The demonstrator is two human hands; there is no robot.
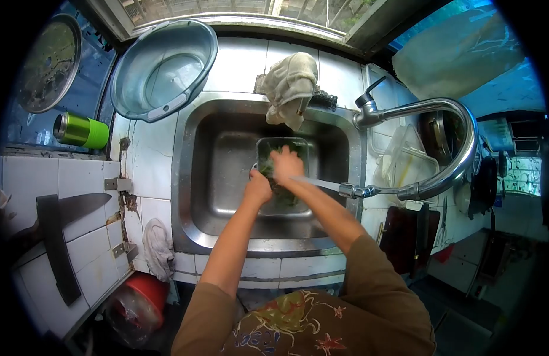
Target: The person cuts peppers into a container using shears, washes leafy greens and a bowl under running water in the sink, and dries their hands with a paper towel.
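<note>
Currently, nearest you on the sink's (215, 172) left side, a pale rag (158, 249) hangs beside the near corner. A red bucket (147, 299) is below it, left of the sink.

Inside the sink, right of its middle, sits the clear container (259, 153) with leafy greens (279, 192) in it. Your left hand (259, 186) is at the container's left edge, fingers bent; you cannot tell from this view whether they grip the rim. Your right hand (287, 166) is down among the greens, slightly blurred, and its fingertips are too hidden to tell whether it clasps any.

A thin stream of water (319, 184) runs toward your right wrist from the faucet (471, 145), which curves out from the sink's far right corner. Behind the sink, a draped cloth (291, 83) overhangs its far edge. Beyond the sink's far left corner sits a grey-blue basin (174, 77).
</note>
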